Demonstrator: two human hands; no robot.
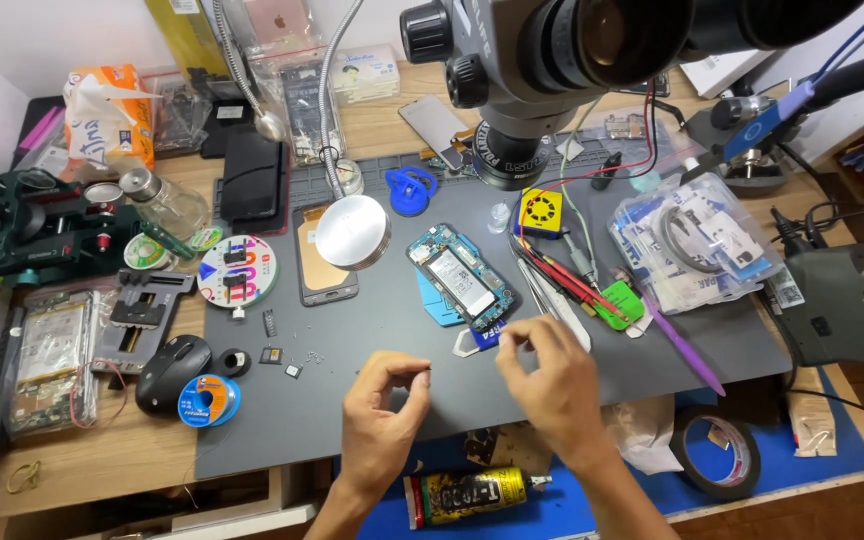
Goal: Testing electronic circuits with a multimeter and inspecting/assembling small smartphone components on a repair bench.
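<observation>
Opened phone [459,277]: I see it lying back-off on the grey work mat [372,400], circuit board and battery exposed, just beyond my right hand, under the microscope [552,70].
Right hand [550,380]: thumb and forefinger are pressed together near a blue-and-white pry pick [479,340] at the phone's lower end; whether they pinch it I cannot tell.
Left hand [384,412]: thumb and forefinger pinch a tiny dark part [425,370], too small to identify; the other fingers are curled.
Small parts [282,355]: loose chips and screws lie on the mat, left of my left hand.
Second phone [322,262]: face-up on the mat, partly under a round metal lamp head [352,231].
Tweezers and probes [562,280]: beside the phone on the right.
Glue tube [467,492]: at the mat's near edge, between my wrists.
Tape roll [717,452]: black, well right of my right arm.
</observation>
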